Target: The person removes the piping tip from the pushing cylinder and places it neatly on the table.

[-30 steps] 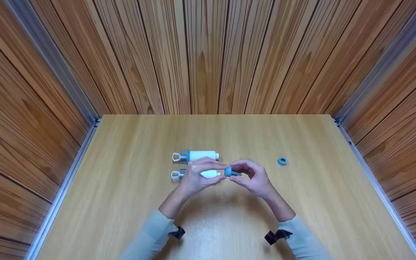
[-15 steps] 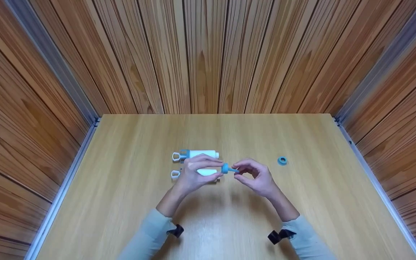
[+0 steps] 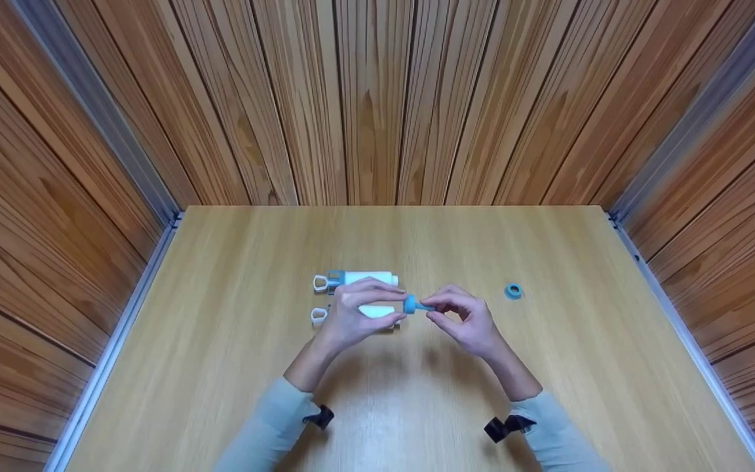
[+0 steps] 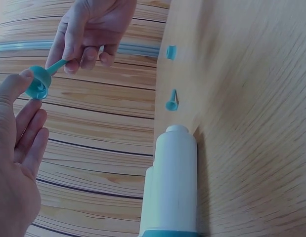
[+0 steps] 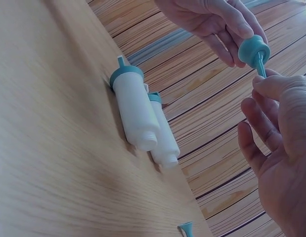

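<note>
Between thumb and fingers, my left hand (image 3: 359, 312) pinches the wide teal ring cap (image 4: 40, 81). From it sticks a thin teal nozzle (image 5: 261, 65), whose narrow end my right hand (image 3: 464, 318) pinches between thumb and forefinger. Both hands hold these parts above the table. Beneath and behind the left hand, two white syringe-like tubes (image 5: 135, 111) lie side by side, with teal collars and white loop handles (image 3: 320, 283). Their narrow white ends point right. The left hand hides part of the nearer tube.
A second teal ring cap (image 3: 513, 291) lies on the wooden table (image 3: 567, 367) to the right. Another teal nozzle (image 4: 172, 100) is on the table near the tubes' ends. Plank walls (image 3: 377, 105) stand at the back and sides.
The left hand has shifted slightly left with the cap. My right fingers have slid from beside the cap out to the nozzle's narrow end. The tubes and loose parts lie still.
</note>
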The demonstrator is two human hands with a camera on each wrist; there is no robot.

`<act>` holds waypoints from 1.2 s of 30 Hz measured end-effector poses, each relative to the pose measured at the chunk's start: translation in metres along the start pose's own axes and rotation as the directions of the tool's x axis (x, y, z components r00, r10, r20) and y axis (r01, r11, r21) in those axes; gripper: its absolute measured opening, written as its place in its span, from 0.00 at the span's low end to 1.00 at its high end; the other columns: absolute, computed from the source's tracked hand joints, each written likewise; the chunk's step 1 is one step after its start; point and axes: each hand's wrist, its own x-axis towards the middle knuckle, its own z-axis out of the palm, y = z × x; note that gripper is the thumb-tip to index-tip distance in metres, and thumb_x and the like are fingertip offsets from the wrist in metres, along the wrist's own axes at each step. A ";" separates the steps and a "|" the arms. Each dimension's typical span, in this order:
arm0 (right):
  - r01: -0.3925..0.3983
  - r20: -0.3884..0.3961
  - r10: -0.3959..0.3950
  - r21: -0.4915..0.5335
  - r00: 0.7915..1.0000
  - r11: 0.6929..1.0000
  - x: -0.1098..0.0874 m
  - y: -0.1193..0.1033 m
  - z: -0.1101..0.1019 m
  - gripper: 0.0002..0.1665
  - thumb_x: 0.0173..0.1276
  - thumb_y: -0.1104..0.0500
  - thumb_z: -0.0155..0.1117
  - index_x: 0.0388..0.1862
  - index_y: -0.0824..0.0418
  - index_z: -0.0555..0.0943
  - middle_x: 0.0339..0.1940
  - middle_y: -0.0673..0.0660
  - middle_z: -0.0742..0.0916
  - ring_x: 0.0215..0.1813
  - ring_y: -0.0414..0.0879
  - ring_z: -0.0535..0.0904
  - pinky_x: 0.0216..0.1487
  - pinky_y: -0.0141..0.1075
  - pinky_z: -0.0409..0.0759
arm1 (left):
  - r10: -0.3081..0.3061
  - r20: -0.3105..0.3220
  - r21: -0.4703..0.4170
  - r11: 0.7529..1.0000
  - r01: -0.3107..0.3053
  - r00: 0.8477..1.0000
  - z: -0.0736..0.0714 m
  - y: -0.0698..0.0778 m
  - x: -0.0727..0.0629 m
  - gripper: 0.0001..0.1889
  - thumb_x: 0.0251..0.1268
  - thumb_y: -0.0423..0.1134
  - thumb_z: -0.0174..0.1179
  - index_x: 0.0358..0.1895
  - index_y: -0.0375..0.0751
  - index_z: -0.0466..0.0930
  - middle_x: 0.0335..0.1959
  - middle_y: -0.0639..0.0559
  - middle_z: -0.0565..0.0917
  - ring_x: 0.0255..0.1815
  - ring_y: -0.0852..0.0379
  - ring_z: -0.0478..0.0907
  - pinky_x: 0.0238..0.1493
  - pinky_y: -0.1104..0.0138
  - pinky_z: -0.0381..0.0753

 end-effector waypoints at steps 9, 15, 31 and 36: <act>0.030 -0.001 -0.030 0.014 1.000 0.999 0.001 0.001 0.000 0.15 0.71 0.80 0.71 0.53 0.71 0.91 0.42 0.65 0.89 0.44 0.33 0.85 0.49 0.23 0.86 | -0.034 0.005 -0.019 0.999 0.034 0.999 0.001 0.000 -0.001 0.16 0.63 0.33 0.84 0.53 0.40 0.97 0.50 0.47 0.98 0.55 0.47 0.95 0.64 0.57 0.94; 0.075 0.002 -0.075 0.037 0.997 0.996 0.003 0.001 0.002 0.16 0.69 0.82 0.71 0.51 0.72 0.91 0.40 0.65 0.89 0.45 0.32 0.85 0.50 0.23 0.87 | -0.081 0.029 -0.023 0.996 0.082 0.996 0.004 0.000 -0.002 0.16 0.63 0.35 0.84 0.53 0.39 0.97 0.50 0.46 0.98 0.54 0.47 0.95 0.64 0.58 0.94; 0.076 -0.004 -0.076 0.034 0.997 0.996 0.005 0.000 0.006 0.14 0.69 0.82 0.71 0.49 0.72 0.90 0.42 0.62 0.91 0.45 0.34 0.86 0.50 0.25 0.88 | -0.079 0.031 -0.059 0.995 0.081 0.996 0.006 0.000 -0.003 0.15 0.65 0.35 0.83 0.53 0.39 0.96 0.51 0.46 0.98 0.55 0.47 0.95 0.65 0.58 0.94; 0.059 -0.020 -0.058 0.030 0.998 0.998 0.005 0.000 0.006 0.17 0.66 0.82 0.73 0.53 0.73 0.88 0.44 0.66 0.91 0.45 0.33 0.87 0.51 0.25 0.89 | -0.074 0.036 -0.047 0.996 0.075 0.997 0.004 0.000 -0.002 0.15 0.65 0.36 0.83 0.54 0.40 0.97 0.51 0.47 0.98 0.55 0.47 0.95 0.65 0.59 0.93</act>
